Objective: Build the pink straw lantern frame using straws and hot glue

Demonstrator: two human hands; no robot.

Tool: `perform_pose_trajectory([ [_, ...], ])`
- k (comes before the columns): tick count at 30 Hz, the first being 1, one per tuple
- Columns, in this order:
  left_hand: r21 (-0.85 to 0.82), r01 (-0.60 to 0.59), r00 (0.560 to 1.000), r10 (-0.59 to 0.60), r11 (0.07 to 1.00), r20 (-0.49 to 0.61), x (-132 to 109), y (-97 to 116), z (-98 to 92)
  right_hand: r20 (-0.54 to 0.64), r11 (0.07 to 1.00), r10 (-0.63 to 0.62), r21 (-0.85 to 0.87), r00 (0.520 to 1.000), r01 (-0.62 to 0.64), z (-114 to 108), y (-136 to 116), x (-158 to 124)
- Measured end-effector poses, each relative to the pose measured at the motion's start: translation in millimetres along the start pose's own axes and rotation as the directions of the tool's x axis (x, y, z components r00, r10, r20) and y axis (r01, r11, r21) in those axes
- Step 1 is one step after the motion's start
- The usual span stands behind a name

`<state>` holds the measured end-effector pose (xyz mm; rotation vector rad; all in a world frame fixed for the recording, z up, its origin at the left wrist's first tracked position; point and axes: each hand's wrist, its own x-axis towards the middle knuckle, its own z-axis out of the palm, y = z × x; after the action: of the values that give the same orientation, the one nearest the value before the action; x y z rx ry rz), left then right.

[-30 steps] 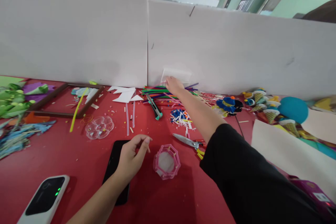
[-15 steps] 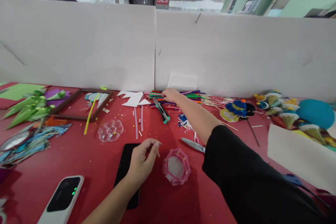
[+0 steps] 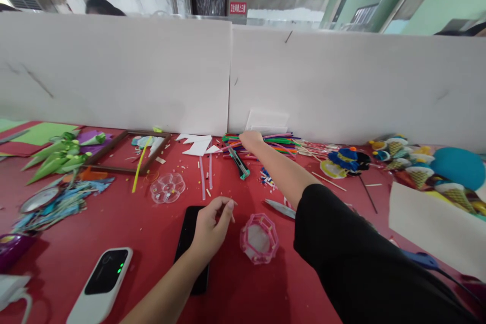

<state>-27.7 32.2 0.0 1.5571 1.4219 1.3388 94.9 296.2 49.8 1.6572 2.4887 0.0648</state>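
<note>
My right hand (image 3: 251, 139) reaches to the far side of the red table, onto a pile of thin coloured sticks (image 3: 281, 140) by the white board. Its fingers are hidden behind the back of the hand. Just left of it lies a green and black utility knife (image 3: 240, 164). My left hand (image 3: 213, 220) is above a black phone (image 3: 187, 235), thumb and fingers pinched together. Whatever the pinch holds is too small to make out. Beside that hand stands a small pink eight-sided frame (image 3: 259, 239) with a pale round bottom.
White boards (image 3: 152, 71) wall off the back. Right of centre lie scissors (image 3: 280, 207) and a blue yarn piece (image 3: 343, 159). At left are a clear flower-shaped tray (image 3: 167, 188), a brown frame (image 3: 114, 168), green paper cones (image 3: 56, 154) and a white device (image 3: 102, 283).
The view has shifted slightly, so the table things appear a little further right. My right hand stays at the stick pile, and my left hand keeps its pinch near the pink frame.
</note>
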Motion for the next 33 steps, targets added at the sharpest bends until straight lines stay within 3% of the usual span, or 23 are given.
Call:
perform_pose_trajectory([
  [19,-0.035,0.007,0.999,-0.008,0.999,-0.036,0.4,-0.4,-0.4,-0.022,0.989,0.076,0.127,0.997,-0.073,2.8,0.9,-2.2],
  [33,-0.08,0.053,0.997,-0.057,0.995,-0.055,0.9,-1.5,2.3,-0.082,0.954,0.221,0.224,0.972,-0.198,-28.1,29.6,-7.6],
])
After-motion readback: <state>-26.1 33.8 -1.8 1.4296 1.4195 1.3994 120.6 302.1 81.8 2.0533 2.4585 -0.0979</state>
